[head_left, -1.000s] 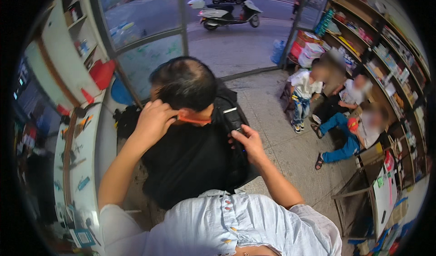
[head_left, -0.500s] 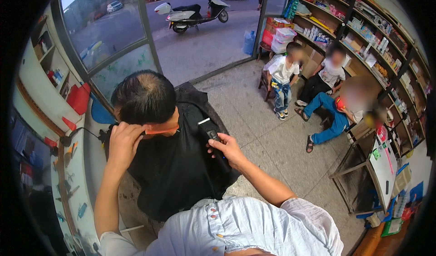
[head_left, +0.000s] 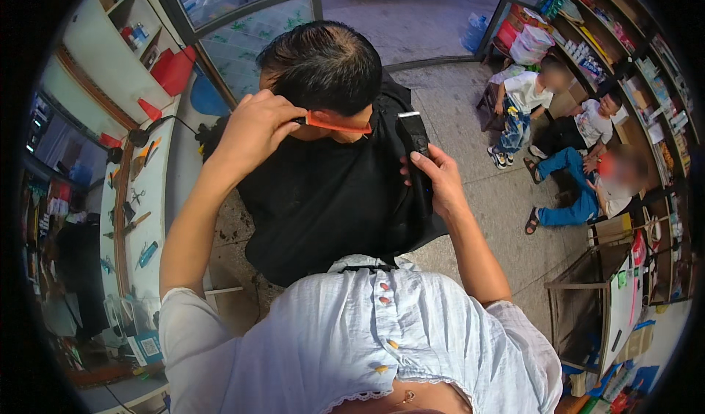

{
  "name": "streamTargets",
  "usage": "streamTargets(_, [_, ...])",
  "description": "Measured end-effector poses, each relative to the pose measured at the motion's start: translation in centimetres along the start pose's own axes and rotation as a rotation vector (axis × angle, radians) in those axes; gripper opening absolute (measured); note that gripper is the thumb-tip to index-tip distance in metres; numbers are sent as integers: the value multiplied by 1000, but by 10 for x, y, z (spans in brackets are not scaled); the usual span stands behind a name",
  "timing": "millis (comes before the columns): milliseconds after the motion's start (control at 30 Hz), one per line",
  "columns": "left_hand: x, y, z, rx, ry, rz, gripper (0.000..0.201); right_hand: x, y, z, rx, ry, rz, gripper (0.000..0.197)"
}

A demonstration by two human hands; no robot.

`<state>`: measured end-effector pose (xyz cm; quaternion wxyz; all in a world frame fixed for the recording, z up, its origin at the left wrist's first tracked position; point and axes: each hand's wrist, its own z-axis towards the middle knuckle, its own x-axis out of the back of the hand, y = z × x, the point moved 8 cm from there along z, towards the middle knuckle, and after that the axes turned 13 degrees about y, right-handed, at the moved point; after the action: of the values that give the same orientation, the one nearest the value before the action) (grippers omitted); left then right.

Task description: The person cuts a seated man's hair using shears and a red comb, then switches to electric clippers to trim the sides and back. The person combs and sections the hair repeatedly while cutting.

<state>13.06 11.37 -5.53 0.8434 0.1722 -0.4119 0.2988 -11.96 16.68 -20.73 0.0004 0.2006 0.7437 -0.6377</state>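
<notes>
A seated person's head [head_left: 323, 65] with short dark hair is in front of me, with a black cape [head_left: 330, 186] draped over the body. My left hand [head_left: 263, 124] pinches the dark end of an orange comb [head_left: 341, 125], which lies level along the lower back of the head. To the right of the head, my right hand [head_left: 435, 175] is closed around a black hair clipper [head_left: 415, 150]. Its pale blade end points up and stands apart from the hair and the comb.
On the left runs a white counter [head_left: 158, 186] with scissors [head_left: 137, 195], combs and a teal tool [head_left: 148, 254]. Several people [head_left: 521, 106] sit at the right by shelves [head_left: 639, 69] full of goods. A small table [head_left: 617, 304] stands lower right; a doorway opens ahead.
My view has shifted, so the seated person appears higher and further right. The comb and clipper stay in my hands; the clipper now points more upright.
</notes>
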Motion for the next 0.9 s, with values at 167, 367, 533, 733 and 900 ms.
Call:
streamTargets(167, [3, -9, 4, 45, -60, 26, 24, -19, -1, 4, 57, -26, -34, 26])
streamTargets(367, [6, -3, 6, 9, 0, 67, 24, -26, -7, 10, 443, 55, -309, 46])
streamTargets(533, [9, 0, 2, -78, 166, 72, 29, -37, -19, 3, 663, 136, -561, 56])
streamTargets(733, [13, 2, 3, -268, 306, 112, 35, -45, -20, 1, 767, 194, -676, 56])
streamTargets(900, [15, 6, 2, -341, 357, 137, 34, -47, -23, -1, 823, 255, -720, 53])
